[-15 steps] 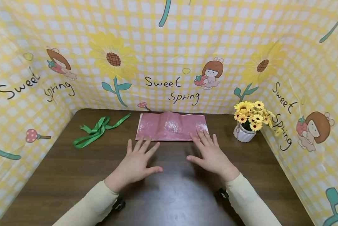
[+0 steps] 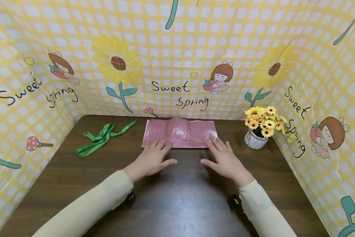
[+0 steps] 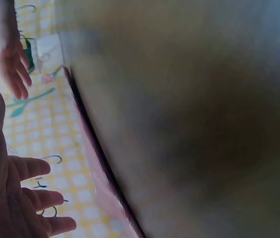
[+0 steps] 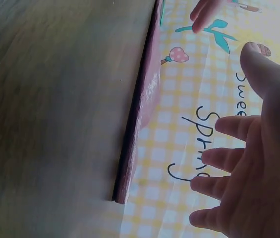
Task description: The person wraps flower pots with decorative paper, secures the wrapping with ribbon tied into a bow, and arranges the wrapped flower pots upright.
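Note:
A flat pink rectangular sheet [image 2: 180,131] with a raised, crinkled, shiny middle lies near the back of the table. My left hand [image 2: 149,160] reaches over its left front edge, fingers extended and thumb pointing inward. At the right front corner, the spread fingers of my right hand [image 2: 227,163] overlap the sheet in the head view. Both palms face down and neither hand grips anything. The left wrist view has the left hand [image 3: 16,198] with straight fingers beside the sheet's edge [image 3: 100,158]. In the right wrist view, the right hand's fingers [image 4: 229,158] are also straight and apart.
A loose green ribbon [image 2: 103,136] lies at the back left of the dark wooden table [image 2: 183,204]. To the back right stands a white pot [image 2: 255,140] of yellow artificial flowers [image 2: 263,121]. Checked yellow cloth [image 2: 165,59] walls in the back and sides.
My left hand has moved forward and to the right, bringing its fingers over the sheet's front edge. The right hand has shifted slightly right. The sheet keeps its place.

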{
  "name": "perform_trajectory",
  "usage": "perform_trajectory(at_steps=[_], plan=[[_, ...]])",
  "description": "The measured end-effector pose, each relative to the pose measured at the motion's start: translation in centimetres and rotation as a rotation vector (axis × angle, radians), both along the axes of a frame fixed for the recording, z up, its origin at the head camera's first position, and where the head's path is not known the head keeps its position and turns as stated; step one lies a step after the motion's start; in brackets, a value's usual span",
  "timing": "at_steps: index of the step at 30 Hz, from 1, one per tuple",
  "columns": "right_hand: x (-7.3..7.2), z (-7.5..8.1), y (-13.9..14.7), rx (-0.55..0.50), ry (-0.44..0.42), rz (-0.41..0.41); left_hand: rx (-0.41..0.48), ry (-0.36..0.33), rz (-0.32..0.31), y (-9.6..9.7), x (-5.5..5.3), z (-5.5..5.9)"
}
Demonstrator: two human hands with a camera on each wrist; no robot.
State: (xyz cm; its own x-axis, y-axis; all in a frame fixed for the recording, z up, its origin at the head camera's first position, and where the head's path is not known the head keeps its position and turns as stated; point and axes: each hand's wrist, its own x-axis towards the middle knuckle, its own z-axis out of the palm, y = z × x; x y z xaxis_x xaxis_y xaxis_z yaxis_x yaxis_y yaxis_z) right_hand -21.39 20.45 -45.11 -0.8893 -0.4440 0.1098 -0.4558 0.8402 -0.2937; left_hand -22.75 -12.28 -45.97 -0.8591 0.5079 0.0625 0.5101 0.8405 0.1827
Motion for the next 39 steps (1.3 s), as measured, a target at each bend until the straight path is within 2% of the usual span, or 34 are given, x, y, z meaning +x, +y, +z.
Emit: perform_trajectory(at_steps=[3,8,13,17,20,28,32,36,39], plan=[[-0.1,-0.4,0.1,-0.001,-0.010,-0.011,-0.019,-0.047,-0.004,0.6,-1.5,-0.1],[-0.4,-1.0,0.0,0.004,-0.020,-0.019,-0.040,-0.150,-0.011,1.5,-3.3,-0.7],[-0.6,-1.3,-0.2,0.009,-0.031,-0.016,-0.029,-0.255,-0.006,1.9,-4.0,-1.2],[-0.8,-1.4,-0.2,0.033,-0.044,-0.008,-0.046,-0.306,-0.016,1.9,-4.2,-1.2],[-0.9,-1.5,-0.1,0.056,-0.054,0.005,-0.067,-0.304,-0.043,2.0,-4.4,-1.1],[-0.9,-1.7,0.2,0.053,-0.124,0.046,-0.116,-0.219,-0.127,2.3,-5.0,-1.0],[-0.5,-1.6,0.2,0.059,-0.117,0.075,-0.113,-0.225,-0.121,2.7,-5.2,-0.8],[-0.1,-1.3,-0.1,0.076,-0.080,0.120,-0.130,-0.226,-0.087,3.2,-5.4,-0.6],[0.5,-0.8,-0.5,0.088,-0.102,0.165,-0.152,-0.209,-0.068,3.6,-5.6,-0.6]])
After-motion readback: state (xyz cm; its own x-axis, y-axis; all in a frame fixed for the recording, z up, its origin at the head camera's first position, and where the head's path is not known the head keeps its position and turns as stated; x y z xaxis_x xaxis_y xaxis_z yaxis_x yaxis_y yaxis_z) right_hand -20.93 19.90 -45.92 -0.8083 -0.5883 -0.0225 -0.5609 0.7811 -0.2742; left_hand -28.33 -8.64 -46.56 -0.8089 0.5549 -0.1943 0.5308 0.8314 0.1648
